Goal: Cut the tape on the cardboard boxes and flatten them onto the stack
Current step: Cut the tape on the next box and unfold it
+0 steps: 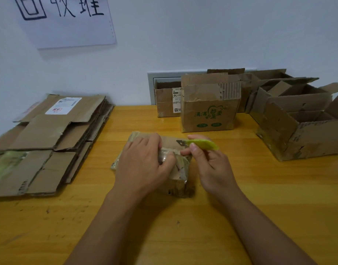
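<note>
Currently the small taped box sits near the middle of the wooden surface, close to the person, where both arms can reach it. The left hand lies over its top with fingers curled down onto the shiny tape, probably to pin the box so it does not slide under the blade. The right hand is closed around a green utility knife, thumb pressed on the handle; the short blade points toward the box's far top edge, just beside the left fingers, so a slip toward them seems the main hazard.

At the surface's left edge lies the stack of flattened cardboard, well apart from the box, with bare wood between them, so nothing seems to block the way there. Along the far edge stands a box with green print, a smaller labelled box behind it, and at the right edge several open boxes, apparently waiting their turn.
</note>
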Demonstrator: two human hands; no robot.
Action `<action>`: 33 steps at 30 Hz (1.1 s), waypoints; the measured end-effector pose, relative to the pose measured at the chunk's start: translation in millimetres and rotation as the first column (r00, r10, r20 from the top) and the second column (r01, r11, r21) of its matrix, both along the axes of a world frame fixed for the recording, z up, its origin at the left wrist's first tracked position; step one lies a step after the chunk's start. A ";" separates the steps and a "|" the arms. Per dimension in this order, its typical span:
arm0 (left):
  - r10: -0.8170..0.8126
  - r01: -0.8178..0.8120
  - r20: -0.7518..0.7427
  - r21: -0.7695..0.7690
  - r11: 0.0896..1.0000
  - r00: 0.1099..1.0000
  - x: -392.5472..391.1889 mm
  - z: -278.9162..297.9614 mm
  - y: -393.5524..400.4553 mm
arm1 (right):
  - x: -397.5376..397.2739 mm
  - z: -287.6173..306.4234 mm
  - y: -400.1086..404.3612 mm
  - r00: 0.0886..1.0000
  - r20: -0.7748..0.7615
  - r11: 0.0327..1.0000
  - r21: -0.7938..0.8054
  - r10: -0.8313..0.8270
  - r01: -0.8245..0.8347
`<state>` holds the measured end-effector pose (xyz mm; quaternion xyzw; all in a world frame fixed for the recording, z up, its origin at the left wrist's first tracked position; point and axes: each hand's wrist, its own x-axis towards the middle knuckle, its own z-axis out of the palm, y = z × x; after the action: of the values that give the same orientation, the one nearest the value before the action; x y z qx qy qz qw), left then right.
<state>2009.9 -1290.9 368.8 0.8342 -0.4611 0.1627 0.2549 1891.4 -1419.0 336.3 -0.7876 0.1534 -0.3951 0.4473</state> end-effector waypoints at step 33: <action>-0.057 0.059 -0.025 0.098 0.993 0.998 -2.9 -4.2 -5.3 | 1.7 10.2 14.9 0.989 0.124 0.830 0.558 -0.086 0.002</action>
<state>2007.0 -1296.2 364.6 0.8338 -0.4898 0.1231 0.2229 1893.1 -1404.1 346.5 -0.5891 0.2473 -0.3991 0.6576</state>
